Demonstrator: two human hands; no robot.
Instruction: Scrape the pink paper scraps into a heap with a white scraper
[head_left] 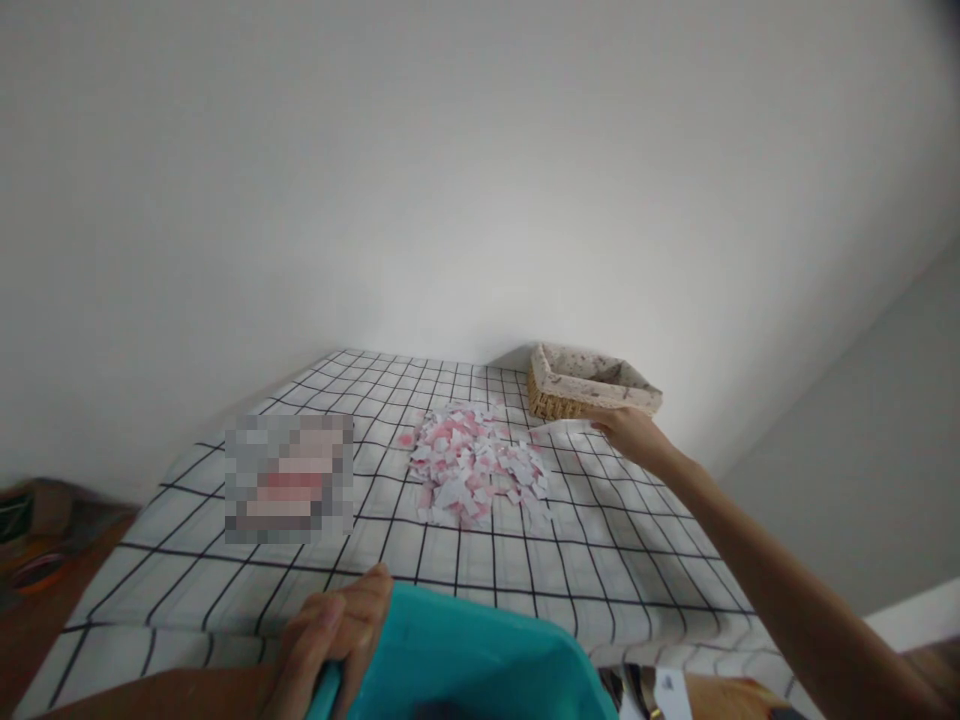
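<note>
A heap of torn white and pink paper scraps point(469, 460) lies mid-table on a white cloth with black grid lines point(450, 575). My left hand point(341, 630) is wrapped round the rim of a teal bin point(480, 640) at the table's front edge. Out to the right, my right hand point(622, 430) pinches a thin, whitish, see-through piece point(562, 428), perhaps plastic or cloth, that reaches toward the heap. Just behind that hand stands a wicker basket point(555, 402) with a patterned fabric lining.
On the left of the table is a blurred-out rectangular item point(289, 480). A plain wall rises behind the table. Boxes point(45, 510) stand low at the far left. Below the front edge at the right are some partly seen items point(667, 690).
</note>
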